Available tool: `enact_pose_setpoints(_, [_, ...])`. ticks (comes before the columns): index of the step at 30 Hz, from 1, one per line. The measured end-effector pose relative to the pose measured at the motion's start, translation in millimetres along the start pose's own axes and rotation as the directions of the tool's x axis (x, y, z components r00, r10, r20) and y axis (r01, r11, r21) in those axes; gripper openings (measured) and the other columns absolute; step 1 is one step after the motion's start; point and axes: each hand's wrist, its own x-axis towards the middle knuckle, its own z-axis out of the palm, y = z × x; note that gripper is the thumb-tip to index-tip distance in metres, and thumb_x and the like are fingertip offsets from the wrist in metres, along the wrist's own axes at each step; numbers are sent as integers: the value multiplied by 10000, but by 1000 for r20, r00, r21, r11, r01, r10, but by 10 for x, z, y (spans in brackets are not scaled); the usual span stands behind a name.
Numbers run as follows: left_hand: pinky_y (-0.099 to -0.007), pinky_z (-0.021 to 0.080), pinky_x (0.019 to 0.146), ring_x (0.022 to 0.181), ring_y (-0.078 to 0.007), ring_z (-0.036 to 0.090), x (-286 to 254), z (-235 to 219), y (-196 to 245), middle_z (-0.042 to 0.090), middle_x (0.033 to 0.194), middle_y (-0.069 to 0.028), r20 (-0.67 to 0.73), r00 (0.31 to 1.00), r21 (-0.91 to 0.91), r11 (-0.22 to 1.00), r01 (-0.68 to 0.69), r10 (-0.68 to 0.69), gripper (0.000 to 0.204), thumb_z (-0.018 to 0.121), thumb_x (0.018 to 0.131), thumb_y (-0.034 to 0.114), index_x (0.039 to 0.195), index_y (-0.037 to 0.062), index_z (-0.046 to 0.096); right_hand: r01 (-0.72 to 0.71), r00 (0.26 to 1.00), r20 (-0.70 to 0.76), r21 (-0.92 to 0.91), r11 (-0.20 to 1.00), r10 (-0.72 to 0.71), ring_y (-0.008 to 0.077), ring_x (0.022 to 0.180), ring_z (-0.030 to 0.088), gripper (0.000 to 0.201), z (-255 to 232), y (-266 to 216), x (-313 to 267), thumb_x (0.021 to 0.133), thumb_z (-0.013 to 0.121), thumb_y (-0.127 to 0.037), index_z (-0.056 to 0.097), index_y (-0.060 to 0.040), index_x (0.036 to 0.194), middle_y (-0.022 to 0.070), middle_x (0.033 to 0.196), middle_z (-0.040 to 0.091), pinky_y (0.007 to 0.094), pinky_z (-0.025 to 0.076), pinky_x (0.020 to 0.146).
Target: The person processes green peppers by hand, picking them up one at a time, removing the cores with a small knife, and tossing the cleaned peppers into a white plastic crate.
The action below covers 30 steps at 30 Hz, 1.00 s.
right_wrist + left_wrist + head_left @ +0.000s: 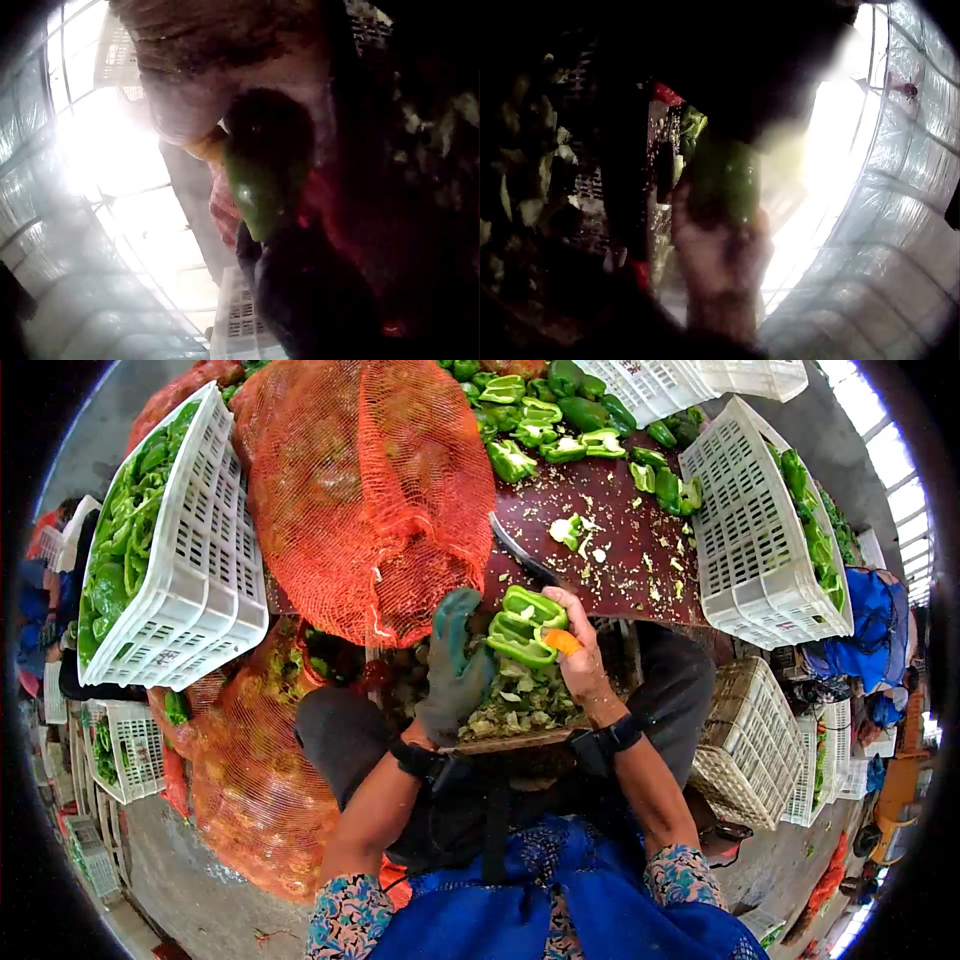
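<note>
My bare right hand holds a green bell pepper that is cut open, its pale ribs and hollow inside facing up. An orange cover sits on the right thumb, against the pepper's edge. Just left of the pepper is my left hand in a grey-green glove, fingers extended and thumb spread, gripping nothing. The dark right wrist view shows the pepper with the gloved hand close by its tip. Below both hands, pale green scraps fill a container between the knees.
A knife lies at the edge of the dark red table, which is strewn with seeds. Cut peppers pile up at its back. A big red mesh sack stands on the left, between white crates of peppers and the table.
</note>
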Motion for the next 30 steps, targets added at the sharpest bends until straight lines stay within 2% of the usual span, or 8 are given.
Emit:
enact_pose_setpoints(4, [-450,328,1094,1302,-341,411,-16,-79,-2,423,1398,-181,97,989,88,988,-123,115,464,552,779,37,1243,43,575,59,998,-2,-87,994,-59,197,1182,523,496,9,-4,-24,851,541,-37,458,-15,1339,111,1276,547,315,389,1039])
enact_pose_setpoints(11, [-378,367,1061,1257,-241,462,-42,-37,1,444,1393,-145,93,976,-352,911,216,-195,395,497,984,286,1264,13,556,199,980,96,-441,875,-174,272,1153,589,502,114,-310,-119,837,593,-30,469,-11,1323,181,1270,581,360,435,999])
enact_pose_setpoints(17, [-356,407,1018,1187,-218,505,-18,-14,-35,523,1273,-128,-90,908,-384,855,348,-410,323,512,957,146,1247,10,554,375,924,203,-654,657,-326,395,1142,592,465,-10,57,-13,852,603,-12,489,13,1302,220,1255,586,413,468,972])
enact_pose_setpoints(20, [-382,415,1014,1189,-278,512,-20,-41,28,527,1266,-140,-68,996,-62,997,56,-60,317,570,915,102,1223,30,579,387,915,206,-687,615,-347,401,1124,597,436,37,63,-30,878,615,-60,498,30,1288,227,1246,584,418,472,966])
enact_pose_setpoints(21, [-390,411,1020,1197,-296,508,-28,-37,32,526,1270,-143,-6,999,22,999,-43,43,319,585,905,98,1218,36,586,387,915,203,-678,624,-348,398,1120,599,432,55,21,-49,883,618,-74,500,28,1286,227,1245,584,415,474,963])
enact_pose_setpoints(22, [-430,390,1039,1215,-359,483,-77,0,-18,507,1319,-169,72,997,-91,995,41,-35,301,620,890,126,1181,46,614,350,931,171,-676,649,-323,369,1107,617,437,107,-11,-61,893,623,-114,497,37,1284,217,1220,603,393,483,943])
enact_pose_setpoints(25, [-450,367,1058,1246,-377,456,-14,34,-26,485,1358,-195,223,951,156,955,-253,215,308,634,893,160,1177,42,615,270,963,134,-477,836,-235,321,1084,634,439,127,-93,-78,876,630,-77,504,18,1286,202,1188,625,363,485,929])
enact_pose_setpoints(30, [-457,357,1062,1277,-372,436,-100,36,-128,464,1373,-221,137,919,-209,896,391,-369,320,589,930,214,1186,26,628,270,949,34,-599,754,-313,336,1095,633,449,-5,-439,-131,857,600,-17,501,1,1294,217,1195,618,352,475,927])
